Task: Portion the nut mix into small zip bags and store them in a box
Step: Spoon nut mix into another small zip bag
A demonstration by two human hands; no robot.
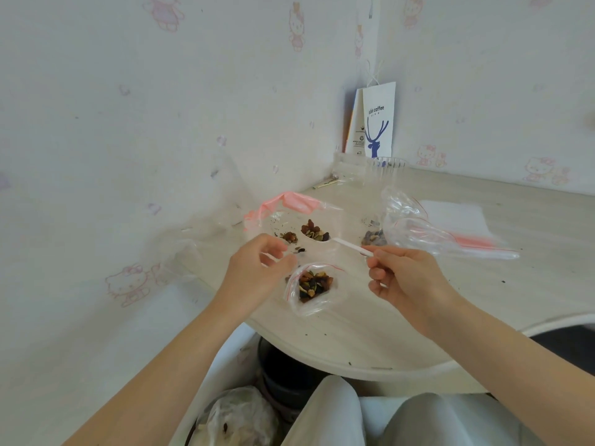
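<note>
The right hand (409,278) has its fingers curled around the end of a white spoon (346,243), thumb and forefinger pinching the handle. The left hand (257,268) is curled too, thumb and forefinger meeting at the rim of a small zip bag (306,305), which they appear to pinch open.

Both hands hover over a pale desk (354,342) with a rounded front edge and a few dark crumbs scattered on it. The desk fits into a corner of the room, and the wall (128,123) on both sides carries pale paper printed with pink cartoon cats. In the corner a white paper bag (378,120) with a blue deer stands upright, with a clear plastic container (388,165) in front of it. Crumpled clear bags (418,226) with red zip lines lie to the right, beyond the right hand, beside a white sheet (450,214). Under the desk edge are a dark bin (283,375) and the person's knees in light trousers.

The spoon's bowl is heaped with nut mix (314,231) and sits over the open large zip bag (289,204), whose pink strip lies just beyond the left hand. The small zip bag lies on the desk between the two hands, just beside the left fingertips, partly filled with the same mix.
</note>
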